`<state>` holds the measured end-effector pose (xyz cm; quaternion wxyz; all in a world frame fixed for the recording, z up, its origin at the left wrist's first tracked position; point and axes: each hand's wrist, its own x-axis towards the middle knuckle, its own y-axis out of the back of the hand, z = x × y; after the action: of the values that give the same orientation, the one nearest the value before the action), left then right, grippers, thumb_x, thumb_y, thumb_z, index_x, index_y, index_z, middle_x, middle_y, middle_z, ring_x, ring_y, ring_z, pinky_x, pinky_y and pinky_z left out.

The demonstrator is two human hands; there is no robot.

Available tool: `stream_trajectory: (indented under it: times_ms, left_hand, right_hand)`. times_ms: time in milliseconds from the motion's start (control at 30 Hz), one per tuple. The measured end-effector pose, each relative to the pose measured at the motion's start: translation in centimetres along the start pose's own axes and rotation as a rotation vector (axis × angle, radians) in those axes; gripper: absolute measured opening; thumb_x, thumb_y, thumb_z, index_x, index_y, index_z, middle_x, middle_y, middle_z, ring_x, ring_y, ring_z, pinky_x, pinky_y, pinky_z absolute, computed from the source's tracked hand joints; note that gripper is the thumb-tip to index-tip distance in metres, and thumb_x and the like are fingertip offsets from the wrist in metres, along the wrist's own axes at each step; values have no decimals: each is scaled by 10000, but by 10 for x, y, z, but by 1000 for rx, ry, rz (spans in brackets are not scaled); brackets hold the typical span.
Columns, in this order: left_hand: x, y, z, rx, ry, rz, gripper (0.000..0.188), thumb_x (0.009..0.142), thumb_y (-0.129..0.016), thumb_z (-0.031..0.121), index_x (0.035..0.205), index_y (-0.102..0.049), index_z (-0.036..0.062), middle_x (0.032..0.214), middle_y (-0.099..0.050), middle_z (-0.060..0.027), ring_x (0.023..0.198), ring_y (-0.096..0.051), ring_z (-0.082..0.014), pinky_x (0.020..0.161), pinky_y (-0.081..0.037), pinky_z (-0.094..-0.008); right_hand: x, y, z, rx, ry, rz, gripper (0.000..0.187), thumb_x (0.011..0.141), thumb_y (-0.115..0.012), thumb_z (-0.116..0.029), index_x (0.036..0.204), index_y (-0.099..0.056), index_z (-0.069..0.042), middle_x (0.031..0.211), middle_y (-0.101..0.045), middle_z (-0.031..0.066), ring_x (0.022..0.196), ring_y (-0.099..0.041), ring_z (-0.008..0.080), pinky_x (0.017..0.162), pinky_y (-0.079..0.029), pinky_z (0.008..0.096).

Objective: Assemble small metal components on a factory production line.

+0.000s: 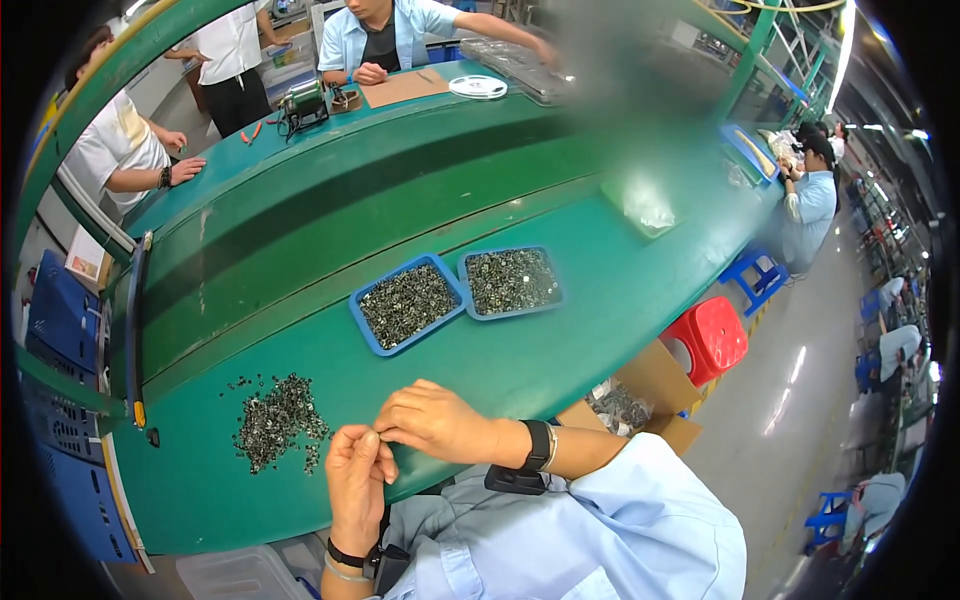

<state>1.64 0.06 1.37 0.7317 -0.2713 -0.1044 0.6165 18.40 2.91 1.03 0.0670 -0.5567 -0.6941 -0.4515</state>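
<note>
The head view looks down on a green table (200,505) with a pile (278,420) of tiny dark bits on it. The pile has no rim around it, so some bits lie loose at its edges. Spread out like that, single bits are probably easy to see and pick up.

The left hand (362,465) is just to the right of the pile, with its thumb and fingers bent in. The right hand (432,415) is a little more to the right of the pile, and it reaches across so that its fingertips meet those of the left. The fingers hide each other, so I cannot tell how far each pinch is closed, or if a bit is in it. Tips so close together would suit something very small.

The left tray (420,334) and the right tray (520,313) sit side by side, farther off than the pile and to its right. Both are blue and full of tiny bits. Their low walls likely keep the bits from sliding away, and their place leaves room for the arms.

A box (655,372) is far to the right of the pile, lower than the table, perhaps to save space on top.
</note>
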Motion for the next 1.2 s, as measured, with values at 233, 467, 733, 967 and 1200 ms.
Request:
stream_trajectory:
  times_ms: [233, 467, 733, 967, 1200]
  left_hand:
    - [-8, -9, 6, 34, 19, 34, 186, 954, -508, 184, 1017, -547, 13, 733, -570, -46, 559, -514, -98, 473, -404, -219]
    - [-2, -7, 6, -25, 55, 41, 168, 944, -532, 169, 1020, -559, 21, 745, -584, -41, 565, -511, -82, 485, -399, -208]
    - [-7, 0, 6, -28, 85, 55, 146, 935, -554, 183, 963, -568, 40, 712, -582, -25, 553, -509, -83, 472, -395, -208]
    - [-3, -1, 8, -124, 80, -7, 161, 933, -560, 208, 914, -561, 48, 682, -563, -26, 533, -499, -87, 468, -393, -207]
    - [0, 2, 1, -151, 75, -6, 160, 932, -561, 210, 906, -559, 52, 666, -553, -24, 528, -492, -87, 468, -391, -207]
  right_hand:
    - [6, 2, 4, 208, -59, 64, 150, 778, -686, -84, 906, -613, -56, 865, -608, 71, 767, -598, 242, 661, -473, 335]
    - [7, 3, 4, 201, -70, 29, 175, 750, -701, -34, 902, -620, -64, 874, -608, 74, 812, -597, 233, 673, -489, 325]
    - [2, -4, 5, 130, -37, -2, 173, 744, -709, -55, 893, -625, -83, 878, -609, 49, 808, -594, 228, 670, -484, 321]
    - [4, -5, 3, 139, -48, -19, 167, 745, -711, -65, 888, -628, -86, 873, -610, 48, 808, -595, 223, 667, -485, 320]
    - [4, -6, 2, 146, -94, -27, 162, 750, -707, -62, 889, -629, -84, 868, -612, 46, 802, -600, 217, 664, -488, 315]
